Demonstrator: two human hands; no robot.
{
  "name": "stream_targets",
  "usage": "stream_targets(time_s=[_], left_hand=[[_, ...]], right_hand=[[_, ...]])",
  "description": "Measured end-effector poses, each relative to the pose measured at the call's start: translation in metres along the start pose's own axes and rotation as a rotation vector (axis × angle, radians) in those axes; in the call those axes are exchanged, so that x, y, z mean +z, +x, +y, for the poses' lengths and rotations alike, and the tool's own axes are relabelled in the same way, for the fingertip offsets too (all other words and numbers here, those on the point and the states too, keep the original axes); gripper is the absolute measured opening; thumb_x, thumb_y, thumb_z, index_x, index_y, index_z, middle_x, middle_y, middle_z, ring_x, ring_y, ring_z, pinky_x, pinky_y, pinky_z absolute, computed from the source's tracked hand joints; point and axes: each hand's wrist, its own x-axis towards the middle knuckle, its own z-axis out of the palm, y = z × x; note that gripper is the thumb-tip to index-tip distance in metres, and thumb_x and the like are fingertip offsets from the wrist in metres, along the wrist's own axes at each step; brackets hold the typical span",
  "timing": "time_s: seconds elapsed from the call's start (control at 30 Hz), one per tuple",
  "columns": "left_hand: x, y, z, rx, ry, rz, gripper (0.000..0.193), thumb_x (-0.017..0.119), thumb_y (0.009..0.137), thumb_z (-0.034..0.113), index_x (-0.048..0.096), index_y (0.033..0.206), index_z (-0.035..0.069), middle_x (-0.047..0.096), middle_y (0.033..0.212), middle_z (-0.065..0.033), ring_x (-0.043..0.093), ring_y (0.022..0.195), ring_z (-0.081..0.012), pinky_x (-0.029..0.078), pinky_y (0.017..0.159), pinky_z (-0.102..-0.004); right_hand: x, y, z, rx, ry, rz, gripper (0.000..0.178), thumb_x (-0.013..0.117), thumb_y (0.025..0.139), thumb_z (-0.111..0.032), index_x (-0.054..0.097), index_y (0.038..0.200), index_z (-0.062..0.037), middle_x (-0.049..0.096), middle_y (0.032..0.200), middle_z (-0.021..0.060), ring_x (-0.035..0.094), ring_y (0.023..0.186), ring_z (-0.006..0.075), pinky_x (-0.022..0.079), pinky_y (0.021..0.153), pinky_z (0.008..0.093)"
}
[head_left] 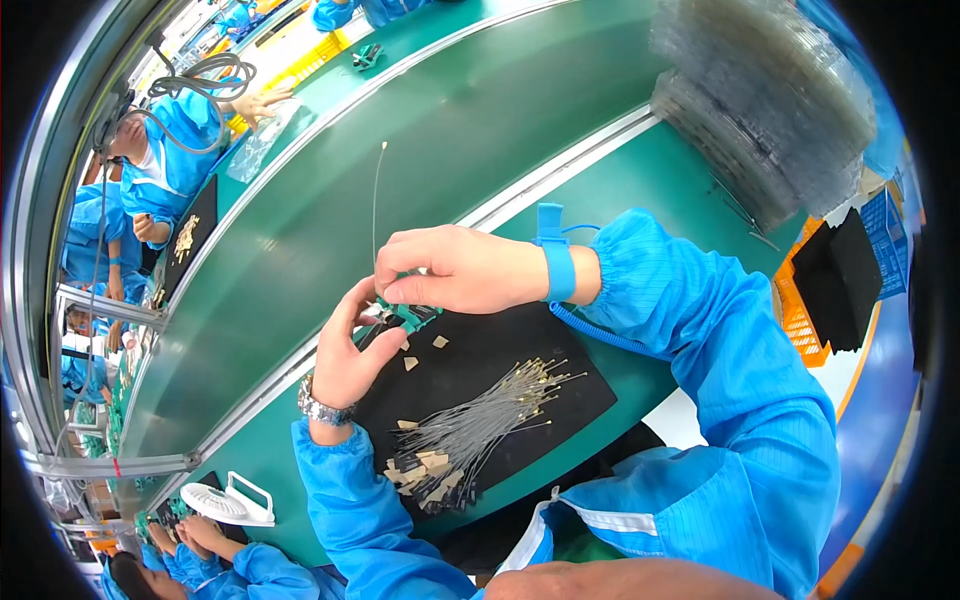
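Observation:
My left hand [348, 352], with a metal watch at its wrist, grips a small green part [412, 318] that looks like a circuit board; my fingers partly cover it. Pressed close above it, my right hand [455, 270] pinches a thin grey cable [376, 200], which rises past the fingertips to a small pale tip. A blue wrist strap [556, 262] with a coiled cord circles my right wrist. Below the hands, a bundle of similar grey cables [490, 405] with gold-coloured ends lies on a black mat [585, 385]. Small beige pieces [425, 468] are scattered beside it.
A green conveyor belt [270, 235] with metal rails runs beyond the bench. Stacked clear plastic trays [765, 110] stand at the far right, above an orange crate [805, 300]. A small white fan [228, 502] sits at left. Co-workers in blue work across the belt and at lower left.

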Motion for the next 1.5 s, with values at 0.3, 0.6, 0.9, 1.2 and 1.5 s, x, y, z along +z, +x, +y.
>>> stream_targets(time_s=[0.3,0.6,0.9,1.2,1.5], left_hand=[[0.005,0.0,0.001,0.032,0.005,-0.052,0.055,0.071,0.082,0.016,0.052,0.131,0.001,0.06,0.118,-0.0079,0.059,0.102,-0.0173,0.049,0.079,-0.0303],[0.007,0.0,-0.003,0.019,-0.012,-0.052,0.056,0.07,0.082,0.015,0.051,0.133,0.001,0.058,0.117,-0.0077,0.059,0.1,-0.0166,0.048,0.079,-0.0288],[0.007,-0.002,-0.003,-0.034,-0.07,-0.067,0.058,0.07,0.084,0.016,0.049,0.135,-0.001,0.057,0.119,-0.0066,0.057,0.099,-0.0137,0.047,0.08,-0.0276],[0.009,-0.001,-0.004,-0.015,-0.136,-0.056,0.061,0.071,0.087,0.025,0.046,0.135,-0.003,0.057,0.113,-0.003,0.055,0.082,-0.0087,0.045,0.072,-0.0238],[0.012,0.0,0.002,-0.02,-0.167,-0.046,0.061,0.071,0.088,0.029,0.046,0.133,-0.003,0.057,0.11,-0.0045,0.056,0.083,-0.0099,0.047,0.074,-0.0246]], right_hand=[[0.003,-0.003,-0.004,0.071,-0.051,-0.043,0.016,0.059,0.095,-0.019,0.064,0.101,-0.0055,0.06,0.101,0.0122,0.061,0.094,0.0306,0.049,0.081,0.0386],[0.005,-0.004,0.002,0.112,-0.064,-0.013,0.017,0.06,0.095,-0.021,0.065,0.102,-0.0063,0.058,0.109,0.0127,0.06,0.101,0.0309,0.049,0.087,0.0384],[0.01,-0.005,0.011,0.038,-0.059,0.048,0.018,0.059,0.094,-0.024,0.065,0.101,-0.0079,0.058,0.098,0.0137,0.06,0.091,0.0305,0.049,0.08,0.0394],[0.01,-0.004,0.011,0.04,-0.067,0.092,0.018,0.06,0.092,-0.025,0.067,0.097,-0.0086,0.06,0.094,0.0144,0.06,0.093,0.0301,0.049,0.081,0.0387],[0.008,-0.004,0.01,0.071,-0.071,0.057,0.018,0.061,0.092,-0.02,0.066,0.099,-0.0046,0.06,0.11,0.0164,0.061,0.099,0.0318,0.05,0.085,0.0396]])
